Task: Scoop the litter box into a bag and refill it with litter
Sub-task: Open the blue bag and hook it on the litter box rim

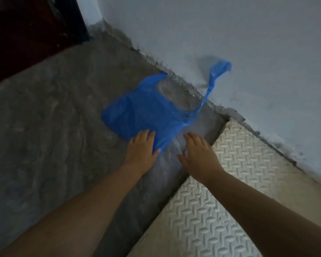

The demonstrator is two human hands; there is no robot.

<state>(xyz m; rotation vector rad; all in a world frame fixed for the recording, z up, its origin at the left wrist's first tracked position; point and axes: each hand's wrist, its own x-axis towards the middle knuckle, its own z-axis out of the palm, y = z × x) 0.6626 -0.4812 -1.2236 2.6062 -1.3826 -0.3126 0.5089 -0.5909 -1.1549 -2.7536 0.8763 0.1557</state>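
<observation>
A thin blue plastic bag (144, 112) lies mostly flat on the bare concrete floor near the wall. One of its handles sticks up against the wall, the other lies at the wall's foot. My left hand (142, 147) rests palm down on the bag's near corner, thumb hooked at its edge. My right hand (198, 153) hovers palm down just right of the bag, fingers spread, with nothing in it. No litter box, scoop or litter is in view.
A white foam mat (230, 182) with a raised diamond pattern covers the floor at the lower right. A pale wall (230, 34) runs diagonally behind the bag. A dark door (26, 25) stands at the upper left.
</observation>
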